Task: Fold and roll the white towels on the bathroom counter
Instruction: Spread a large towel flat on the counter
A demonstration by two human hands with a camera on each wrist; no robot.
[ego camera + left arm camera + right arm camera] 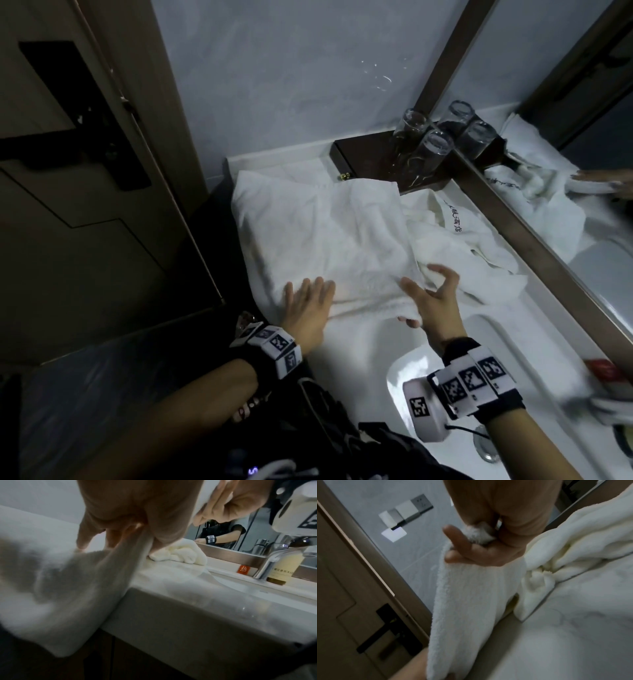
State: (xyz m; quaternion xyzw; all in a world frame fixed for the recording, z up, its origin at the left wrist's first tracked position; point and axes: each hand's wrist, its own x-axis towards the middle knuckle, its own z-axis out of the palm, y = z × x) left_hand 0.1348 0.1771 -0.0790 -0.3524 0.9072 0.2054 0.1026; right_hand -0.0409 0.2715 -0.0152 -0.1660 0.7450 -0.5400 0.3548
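At the counter's (346,356) left front edge, the left hand (308,305) is pressing flat-fingered on the overhanging towel (318,233) while the right hand (428,301) is pinching its fold; releasing risks it sliding off.

White towels (318,236) on counter (359,349)

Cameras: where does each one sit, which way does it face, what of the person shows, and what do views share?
Head: up high, looking down at the flat towel on the counter; both forearms, left hand flat, right hand lifting an edge.
Left wrist: low at the counter edge, facing the mirror and faucet; left fingers show.
Right wrist: along the hand toward the door; right fingers gripping towel.
Shared: flat towel, crumpled towel.
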